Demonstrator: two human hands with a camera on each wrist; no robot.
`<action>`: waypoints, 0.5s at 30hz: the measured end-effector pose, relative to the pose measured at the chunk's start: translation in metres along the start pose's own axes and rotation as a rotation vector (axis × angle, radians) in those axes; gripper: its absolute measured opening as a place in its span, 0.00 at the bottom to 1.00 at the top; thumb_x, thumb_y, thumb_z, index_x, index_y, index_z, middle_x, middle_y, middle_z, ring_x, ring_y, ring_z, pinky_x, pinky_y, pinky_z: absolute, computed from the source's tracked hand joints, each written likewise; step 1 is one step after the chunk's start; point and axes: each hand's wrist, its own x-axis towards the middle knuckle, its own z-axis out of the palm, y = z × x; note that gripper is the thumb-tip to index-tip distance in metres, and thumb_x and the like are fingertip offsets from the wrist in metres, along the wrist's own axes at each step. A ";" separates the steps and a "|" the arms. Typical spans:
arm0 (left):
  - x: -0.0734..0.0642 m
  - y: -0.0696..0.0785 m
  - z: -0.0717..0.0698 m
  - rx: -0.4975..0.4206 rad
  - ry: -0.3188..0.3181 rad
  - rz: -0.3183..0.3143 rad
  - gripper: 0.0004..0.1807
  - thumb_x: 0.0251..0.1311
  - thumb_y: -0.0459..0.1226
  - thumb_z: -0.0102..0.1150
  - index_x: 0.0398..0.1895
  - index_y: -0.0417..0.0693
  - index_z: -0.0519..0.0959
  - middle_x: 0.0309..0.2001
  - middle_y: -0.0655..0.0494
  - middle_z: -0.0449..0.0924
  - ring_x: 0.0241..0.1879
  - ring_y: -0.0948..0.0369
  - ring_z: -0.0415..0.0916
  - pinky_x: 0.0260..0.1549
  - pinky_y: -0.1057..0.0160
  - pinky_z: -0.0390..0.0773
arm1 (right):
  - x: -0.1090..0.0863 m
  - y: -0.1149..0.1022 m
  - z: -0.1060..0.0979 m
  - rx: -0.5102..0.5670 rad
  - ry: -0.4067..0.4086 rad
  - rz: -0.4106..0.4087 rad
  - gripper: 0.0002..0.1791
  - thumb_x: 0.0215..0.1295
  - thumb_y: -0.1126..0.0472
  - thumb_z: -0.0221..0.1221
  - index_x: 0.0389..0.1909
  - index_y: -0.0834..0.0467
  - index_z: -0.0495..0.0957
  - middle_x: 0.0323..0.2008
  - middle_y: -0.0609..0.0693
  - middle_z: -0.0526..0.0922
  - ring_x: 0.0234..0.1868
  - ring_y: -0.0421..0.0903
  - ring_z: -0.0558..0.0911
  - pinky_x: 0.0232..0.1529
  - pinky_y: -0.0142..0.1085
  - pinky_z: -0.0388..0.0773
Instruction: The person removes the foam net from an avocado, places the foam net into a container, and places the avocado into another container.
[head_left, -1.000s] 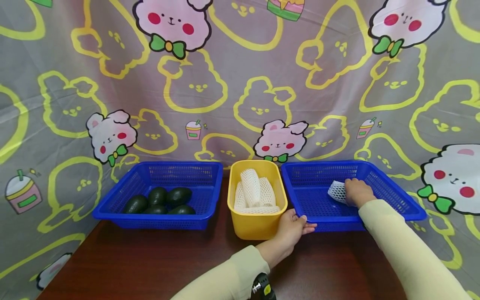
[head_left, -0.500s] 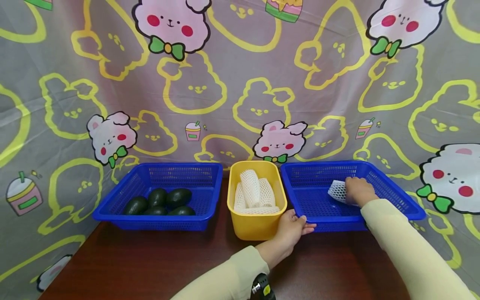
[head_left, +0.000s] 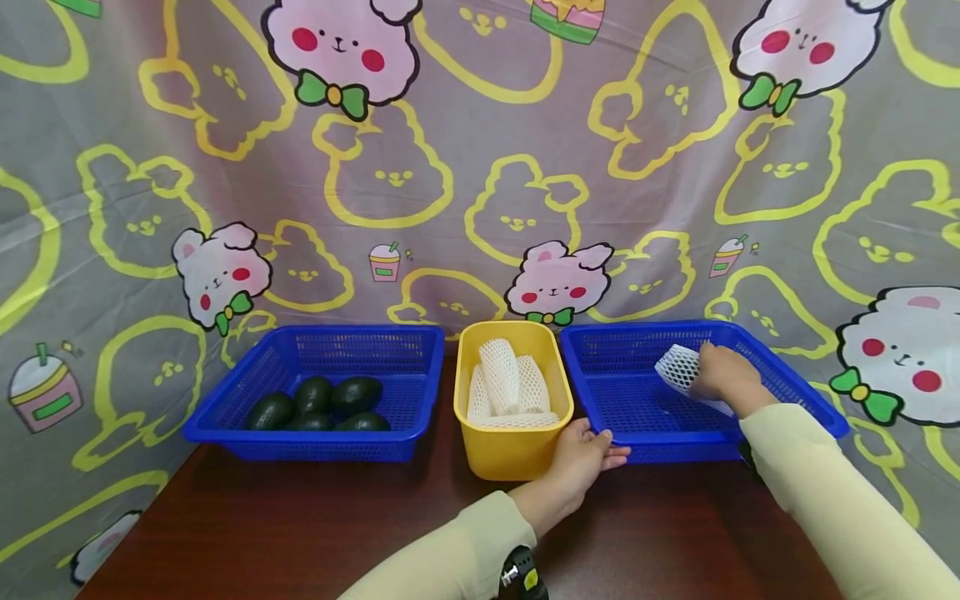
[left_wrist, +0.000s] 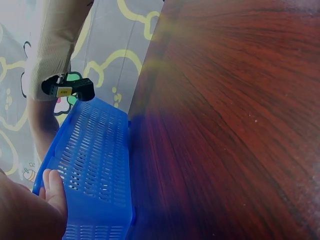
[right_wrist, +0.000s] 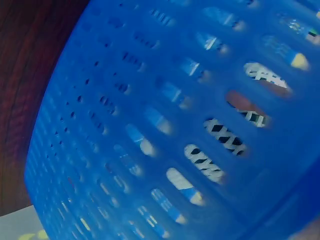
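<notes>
In the head view, my right hand [head_left: 726, 375] grips a white foam net sleeve [head_left: 678, 368] inside the right blue basket [head_left: 645, 437]. One end of the sleeve sticks out to the left of the fingers, and a white part shows below the hand. Through the slots of the basket wall [right_wrist: 150, 90] in the right wrist view, white mesh with dark gaps is visible; whether anything is inside it I cannot tell. My left hand [head_left: 581, 458] holds the near left corner of this basket at the rim. Its fingertips lie against the basket [left_wrist: 95, 165] in the left wrist view.
Between the two baskets stands a yellow bin [head_left: 513, 450] with several white net sleeves [head_left: 501, 375]. The left blue basket [head_left: 322, 446] holds several dark green avocados [head_left: 357, 395]. A patterned curtain [head_left: 420, 250] hangs behind the brown table [head_left: 300, 525].
My right hand has risen slightly and moved a little right, and the sleeve's free end has tipped upward with it. My left hand stays at the basket corner.
</notes>
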 end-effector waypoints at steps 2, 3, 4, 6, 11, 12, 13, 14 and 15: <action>0.000 0.000 -0.001 -0.002 0.000 -0.003 0.21 0.68 0.25 0.49 0.61 0.22 0.62 0.39 0.41 0.79 0.35 0.47 0.84 0.35 0.59 0.82 | -0.002 -0.002 -0.002 0.012 0.005 0.008 0.48 0.44 0.59 0.70 0.59 0.83 0.58 0.48 0.80 0.71 0.46 0.73 0.74 0.44 0.62 0.72; 0.000 0.000 -0.001 0.000 -0.002 -0.003 0.22 0.68 0.25 0.49 0.62 0.22 0.61 0.39 0.40 0.78 0.35 0.48 0.84 0.35 0.60 0.82 | -0.004 -0.003 -0.004 0.019 0.009 0.010 0.47 0.44 0.59 0.71 0.58 0.83 0.58 0.46 0.79 0.71 0.45 0.72 0.74 0.43 0.62 0.72; -0.001 0.000 -0.001 -0.002 -0.003 -0.002 0.23 0.68 0.25 0.50 0.62 0.21 0.60 0.40 0.40 0.78 0.35 0.47 0.84 0.35 0.59 0.82 | -0.005 -0.004 -0.006 0.029 0.011 0.011 0.47 0.44 0.59 0.71 0.58 0.83 0.59 0.46 0.78 0.72 0.44 0.72 0.74 0.42 0.62 0.72; -0.001 0.001 -0.002 -0.004 -0.008 -0.001 0.24 0.67 0.25 0.50 0.63 0.20 0.59 0.39 0.40 0.78 0.35 0.47 0.84 0.35 0.59 0.83 | -0.009 -0.006 -0.009 0.041 0.021 0.001 0.46 0.43 0.58 0.72 0.56 0.83 0.60 0.44 0.77 0.73 0.43 0.71 0.75 0.41 0.61 0.72; -0.004 0.002 -0.004 0.011 -0.042 0.006 0.19 0.67 0.24 0.48 0.59 0.21 0.64 0.35 0.42 0.79 0.36 0.47 0.83 0.35 0.59 0.82 | -0.018 -0.010 -0.015 0.068 0.033 -0.028 0.47 0.43 0.56 0.73 0.54 0.83 0.61 0.42 0.76 0.74 0.42 0.71 0.75 0.42 0.61 0.72; -0.005 0.002 -0.005 0.015 -0.054 0.010 0.17 0.67 0.24 0.47 0.57 0.22 0.65 0.34 0.42 0.79 0.36 0.46 0.83 0.35 0.59 0.82 | -0.020 -0.011 -0.016 0.074 0.037 -0.036 0.47 0.43 0.56 0.73 0.54 0.83 0.61 0.42 0.77 0.73 0.43 0.71 0.75 0.43 0.61 0.71; -0.006 0.002 -0.005 0.013 -0.064 0.011 0.15 0.67 0.24 0.47 0.55 0.23 0.67 0.34 0.41 0.79 0.37 0.46 0.83 0.35 0.59 0.83 | -0.021 -0.012 -0.016 0.079 0.040 -0.041 0.48 0.43 0.55 0.73 0.54 0.84 0.61 0.42 0.77 0.73 0.43 0.72 0.74 0.43 0.62 0.71; -0.007 0.002 -0.006 0.014 -0.076 0.013 0.13 0.68 0.23 0.46 0.53 0.24 0.68 0.34 0.40 0.79 0.37 0.45 0.83 0.36 0.58 0.83 | -0.022 -0.013 -0.017 0.082 0.047 -0.050 0.48 0.43 0.55 0.73 0.54 0.84 0.61 0.42 0.77 0.73 0.43 0.72 0.74 0.43 0.62 0.71; -0.008 0.002 -0.007 0.016 -0.085 0.011 0.12 0.68 0.23 0.45 0.52 0.25 0.68 0.34 0.40 0.79 0.37 0.45 0.83 0.36 0.58 0.82 | -0.024 -0.014 -0.017 0.087 0.056 -0.056 0.48 0.42 0.55 0.73 0.54 0.84 0.61 0.42 0.77 0.73 0.43 0.72 0.74 0.43 0.62 0.71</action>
